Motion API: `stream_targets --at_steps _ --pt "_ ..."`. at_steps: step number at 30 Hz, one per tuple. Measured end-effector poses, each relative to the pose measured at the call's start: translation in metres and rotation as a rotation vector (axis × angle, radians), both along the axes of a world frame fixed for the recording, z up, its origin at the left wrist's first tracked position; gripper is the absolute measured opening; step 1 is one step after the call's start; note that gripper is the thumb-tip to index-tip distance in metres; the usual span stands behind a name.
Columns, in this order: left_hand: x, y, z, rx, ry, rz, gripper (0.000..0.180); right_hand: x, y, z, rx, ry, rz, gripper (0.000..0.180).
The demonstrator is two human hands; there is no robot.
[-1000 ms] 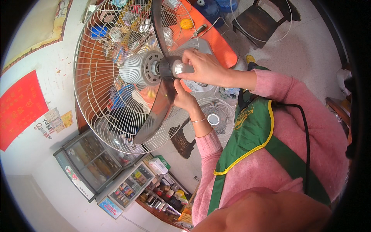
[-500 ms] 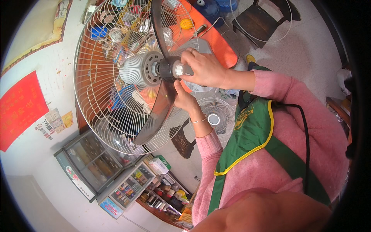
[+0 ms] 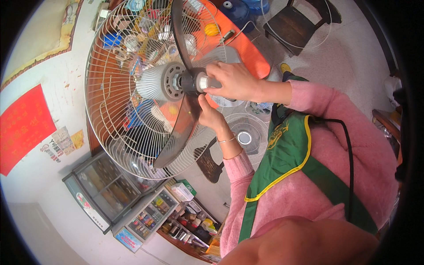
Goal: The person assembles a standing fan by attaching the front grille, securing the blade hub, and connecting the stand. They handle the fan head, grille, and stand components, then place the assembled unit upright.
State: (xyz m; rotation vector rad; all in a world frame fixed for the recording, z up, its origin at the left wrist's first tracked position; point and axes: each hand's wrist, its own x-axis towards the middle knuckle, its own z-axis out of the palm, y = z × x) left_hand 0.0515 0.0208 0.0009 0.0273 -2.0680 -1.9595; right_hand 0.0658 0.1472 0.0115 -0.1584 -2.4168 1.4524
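One knob is sitting at the middle of the fan; right hand is pinching it. Left hand is holding its thumb just below; other fingers hiding, cannot tell their state. Picture's edge is cutting off the fan's top. Left of fan, red paper is bearing writing, too faint to read.

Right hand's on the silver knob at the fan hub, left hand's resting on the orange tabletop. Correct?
Not quite: the left hand isn't on the orange tabletop. The head view shows it raised near the fan hub, just below the silver knob. The right hand is on that knob.
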Motion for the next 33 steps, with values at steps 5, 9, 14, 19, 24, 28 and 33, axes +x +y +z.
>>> stream_targets --at_steps 5,9,14,19,24,28,33 --pt "0.002 0.002 0.012 -0.049 -0.138 -0.012 0.041 0.0 0.003 0.001 -0.161 -0.04 0.004 0.047" --pt "0.006 0.004 0.02 -0.115 -0.202 0.0 0.046 -0.01 0.008 -0.001 -0.592 -0.371 0.26 0.049" --pt "0.004 0.006 0.013 -0.058 -0.091 0.037 0.038 -0.007 0.002 -0.001 -0.407 -0.217 0.161 0.046" --pt "0.001 0.001 0.004 -0.034 -0.048 0.018 0.036 0.001 -0.001 0.001 0.019 0.071 -0.052 0.042" --pt "-0.001 -0.002 0.001 -0.032 0.024 -0.02 0.034 -0.007 0.007 -0.001 -0.469 -0.309 0.246 0.042" --pt "-0.002 -0.002 0.0 -0.005 -0.011 -0.017 0.034 -0.008 0.003 -0.002 -0.398 -0.269 0.253 0.038" --pt "-0.001 -0.001 0.001 -0.03 -0.002 0.01 0.035 -0.001 -0.001 -0.002 0.225 0.055 0.012 0.046"
